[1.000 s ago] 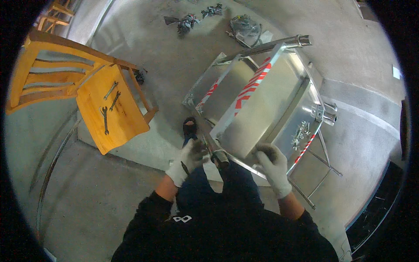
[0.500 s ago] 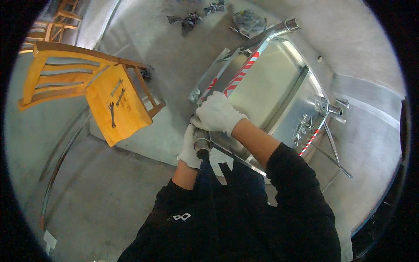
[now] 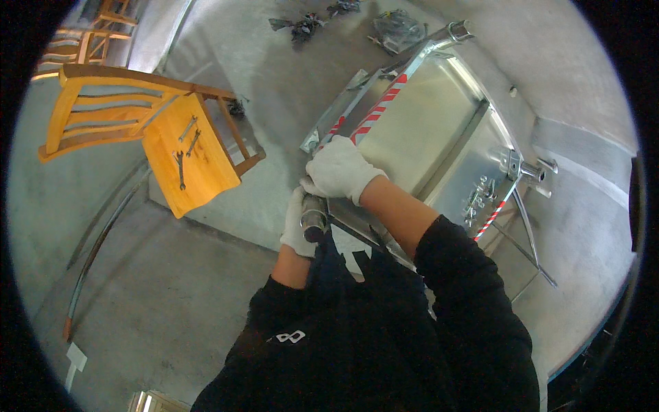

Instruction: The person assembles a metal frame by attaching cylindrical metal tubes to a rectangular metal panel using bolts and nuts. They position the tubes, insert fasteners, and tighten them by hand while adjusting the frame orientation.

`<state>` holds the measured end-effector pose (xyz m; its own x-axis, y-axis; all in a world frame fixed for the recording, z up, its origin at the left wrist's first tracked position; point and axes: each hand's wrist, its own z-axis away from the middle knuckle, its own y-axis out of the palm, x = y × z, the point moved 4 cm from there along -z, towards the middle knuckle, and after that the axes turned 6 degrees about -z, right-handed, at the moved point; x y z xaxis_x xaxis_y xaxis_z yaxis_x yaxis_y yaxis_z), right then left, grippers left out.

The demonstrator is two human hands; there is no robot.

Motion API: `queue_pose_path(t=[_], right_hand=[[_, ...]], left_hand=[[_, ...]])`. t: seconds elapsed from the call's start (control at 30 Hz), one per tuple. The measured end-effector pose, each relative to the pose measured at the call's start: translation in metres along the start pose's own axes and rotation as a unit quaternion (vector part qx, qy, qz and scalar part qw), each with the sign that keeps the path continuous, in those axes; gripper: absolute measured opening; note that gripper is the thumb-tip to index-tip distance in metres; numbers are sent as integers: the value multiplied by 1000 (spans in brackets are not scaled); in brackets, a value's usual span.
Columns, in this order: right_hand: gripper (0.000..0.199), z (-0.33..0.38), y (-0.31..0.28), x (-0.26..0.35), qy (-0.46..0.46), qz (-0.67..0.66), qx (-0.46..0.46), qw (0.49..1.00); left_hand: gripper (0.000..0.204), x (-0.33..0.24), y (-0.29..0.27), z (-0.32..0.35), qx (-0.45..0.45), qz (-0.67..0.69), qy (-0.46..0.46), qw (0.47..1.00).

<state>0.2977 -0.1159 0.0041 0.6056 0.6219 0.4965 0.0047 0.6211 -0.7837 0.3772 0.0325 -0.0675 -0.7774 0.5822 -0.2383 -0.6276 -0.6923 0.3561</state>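
Observation:
Both my hands wear white gloves and meet at the near corner of a shiny metal frame with a panel [image 3: 432,117]. My left hand [image 3: 295,230] is closed round the side of a short round metal tube [image 3: 314,221] at that corner. Above the tube, my right hand [image 3: 343,170] is bent over the corner with its fingers curled in. What it pinches is hidden under the glove. Red and white striped tape [image 3: 379,111] runs along the frame's edge beside my right hand. Several bolts and small metal fittings [image 3: 478,199] lie on the panel's right part.
A wooden chair [image 3: 185,154] stands at the left, with several wrenches [image 3: 180,168] on its seat. Beyond the frame lie a clear plastic bag [image 3: 398,31] and dark crumpled scraps [image 3: 302,27]. A curved pipe or hose [image 3: 103,240] runs at the far left.
The view has shifted slightly, so the chair and frame sit a little differently in it. Both hands stay at the same corner, with only slight movement.

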Motion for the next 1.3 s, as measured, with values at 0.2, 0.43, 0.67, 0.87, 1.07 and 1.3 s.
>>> queue_pose_path(t=[0.2,0.43,0.67,0.87,1.07,1.3], right_hand=[[44,-1,-5,-3,-5,2,78,997],[32,0,-9,-13,-144,-45,142,978],[15,-13,4,-2,-89,16,247,965],[12,-14,2,-11,-110,-28,250,961],[11,-12,-3,-11,-114,-39,234,965],[11,-6,-3,-9,-140,-38,218,965]], left_hand=[[49,-70,35,104,50,-375,344,859],[19,-70,98,99,447,-662,457,391],[13,-65,97,88,489,-615,487,381],[15,-66,96,89,534,-601,445,395],[18,-78,103,90,568,-610,415,366],[18,-77,105,88,602,-620,376,334]])
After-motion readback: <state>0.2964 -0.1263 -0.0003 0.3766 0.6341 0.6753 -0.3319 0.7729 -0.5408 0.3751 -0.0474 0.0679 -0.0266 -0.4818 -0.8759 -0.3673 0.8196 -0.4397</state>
